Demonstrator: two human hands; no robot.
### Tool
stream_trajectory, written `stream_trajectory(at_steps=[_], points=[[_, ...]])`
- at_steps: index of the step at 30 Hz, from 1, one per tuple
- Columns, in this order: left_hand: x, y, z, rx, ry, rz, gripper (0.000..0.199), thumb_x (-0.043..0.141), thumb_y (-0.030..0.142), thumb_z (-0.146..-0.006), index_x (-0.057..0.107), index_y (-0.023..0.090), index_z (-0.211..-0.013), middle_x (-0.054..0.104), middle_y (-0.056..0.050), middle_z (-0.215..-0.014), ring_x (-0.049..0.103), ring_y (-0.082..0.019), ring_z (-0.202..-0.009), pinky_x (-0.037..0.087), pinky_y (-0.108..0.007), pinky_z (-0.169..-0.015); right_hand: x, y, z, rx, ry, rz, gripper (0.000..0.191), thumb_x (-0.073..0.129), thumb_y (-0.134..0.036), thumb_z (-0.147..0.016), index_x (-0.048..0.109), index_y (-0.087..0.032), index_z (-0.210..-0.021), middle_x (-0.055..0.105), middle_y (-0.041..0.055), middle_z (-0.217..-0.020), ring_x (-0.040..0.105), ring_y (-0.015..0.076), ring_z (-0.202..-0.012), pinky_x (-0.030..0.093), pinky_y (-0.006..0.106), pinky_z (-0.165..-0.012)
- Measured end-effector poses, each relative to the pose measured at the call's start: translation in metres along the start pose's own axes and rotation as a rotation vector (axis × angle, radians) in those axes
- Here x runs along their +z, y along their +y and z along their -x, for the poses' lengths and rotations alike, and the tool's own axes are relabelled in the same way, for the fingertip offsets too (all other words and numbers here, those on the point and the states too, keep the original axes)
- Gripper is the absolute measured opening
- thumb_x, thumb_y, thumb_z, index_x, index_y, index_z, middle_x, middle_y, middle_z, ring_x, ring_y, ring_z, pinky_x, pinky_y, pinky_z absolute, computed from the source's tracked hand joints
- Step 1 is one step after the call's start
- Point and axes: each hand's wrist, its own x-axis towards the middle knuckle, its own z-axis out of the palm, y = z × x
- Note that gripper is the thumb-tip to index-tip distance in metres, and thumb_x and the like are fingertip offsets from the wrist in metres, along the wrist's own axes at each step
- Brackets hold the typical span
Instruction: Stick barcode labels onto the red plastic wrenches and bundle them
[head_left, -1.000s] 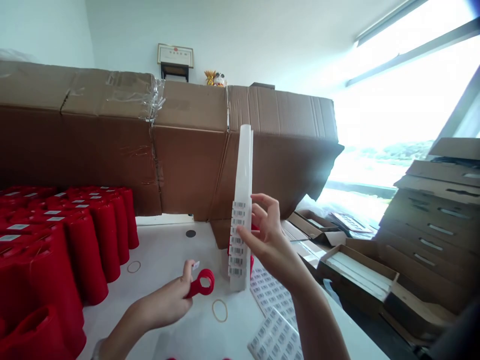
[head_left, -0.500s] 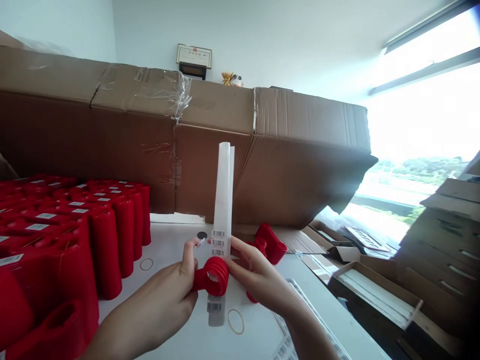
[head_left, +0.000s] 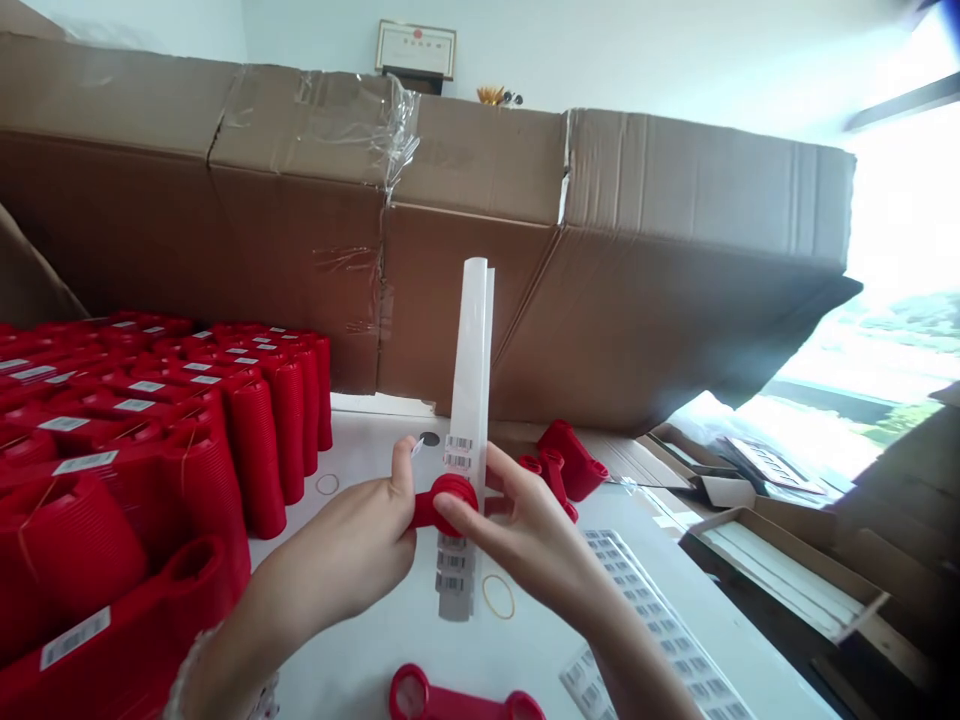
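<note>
Both my hands meet on a red ringed part [head_left: 424,510] in the middle of the view. My left hand [head_left: 364,540] is closed round its bar, its thumb raised with a small white label [head_left: 417,447] at the tip. My right hand [head_left: 517,520] presses its thumb over the ring end; its other fingers lie behind a long folded strip of barcode labels [head_left: 470,350]. The strip stands upright behind the part, its lower end showing below. Which fingers grip the strip is hidden. Another red part with a ring at each end [head_left: 469,704] lies at the bottom edge.
Rows of banded red stacks with barcode labels [head_left: 266,450] fill the left. More red parts [head_left: 574,460] lie behind my right hand. A barcode sheet [head_left: 675,630] and a rubber band [head_left: 499,597] lie on the white table [head_left: 345,650]. Large cardboard [head_left: 637,330] leans across the back.
The view has tilted down and shifted left. My right thumb has moved onto the ring end, which was uncovered before. A red part now shows at the bottom edge.
</note>
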Motion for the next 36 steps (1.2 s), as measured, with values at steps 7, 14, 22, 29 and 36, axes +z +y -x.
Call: stream_trajectory(at_steps=[7,14,22,29,36], points=[[-0.002,0.0,0.001,0.146,0.115,0.114,0.086,0.05,0.028,-0.091,0.004,0.025,-0.164,0.067,-0.011,-0.122,0.067,-0.028,-0.106,0.052,-0.036,-0.088,0.003,-0.004,-0.004,-0.02,0.067,-0.101,0.03,0.07,-0.048,-0.092,0.068,-0.021,-0.104,0.071,0.004,-0.089,0.068,0.021,-0.081,0.059,0.031,-0.067],[-0.023,0.016,0.021,0.158,0.527,0.521,0.042,0.056,0.065,-0.091,0.061,0.038,-0.124,0.04,0.002,-0.158,0.041,-0.028,-0.145,0.042,-0.042,-0.115,-0.01,-0.007,-0.002,-0.026,0.332,-0.168,0.036,0.075,-0.052,-0.087,0.069,-0.02,-0.102,0.072,0.0047,-0.089,0.069,0.0203,-0.078,0.058,0.03,-0.065],[-0.009,0.036,0.013,0.048,0.667,0.604,0.029,0.069,0.059,-0.085,0.074,0.031,-0.077,0.05,0.004,-0.151,0.039,-0.031,-0.145,0.032,-0.052,-0.12,-0.015,-0.012,0.005,-0.073,0.498,-0.197,0.035,0.073,-0.054,-0.087,0.069,-0.021,-0.098,0.073,0.0065,-0.089,0.071,0.0223,-0.079,0.059,0.031,-0.062],[-0.003,0.037,0.012,0.06,0.709,0.451,0.032,0.067,0.06,-0.087,0.076,0.031,-0.076,0.05,0.003,-0.153,0.041,-0.035,-0.144,0.035,-0.059,-0.117,-0.013,-0.017,0.012,-0.105,0.464,-0.227,0.032,0.073,-0.053,-0.088,0.069,-0.022,-0.095,0.073,0.004,-0.084,0.07,0.0199,-0.076,0.059,0.027,-0.059],[-0.003,0.038,0.011,0.032,0.752,0.407,0.033,0.07,0.066,-0.082,0.076,0.035,-0.072,0.052,0.008,-0.151,0.042,-0.034,-0.142,0.037,-0.062,-0.113,-0.01,-0.02,0.017,-0.137,0.469,-0.222,0.029,0.073,-0.051,-0.089,0.069,-0.023,-0.094,0.073,0.0028,-0.081,0.07,0.0185,-0.071,0.056,0.023,-0.052]])
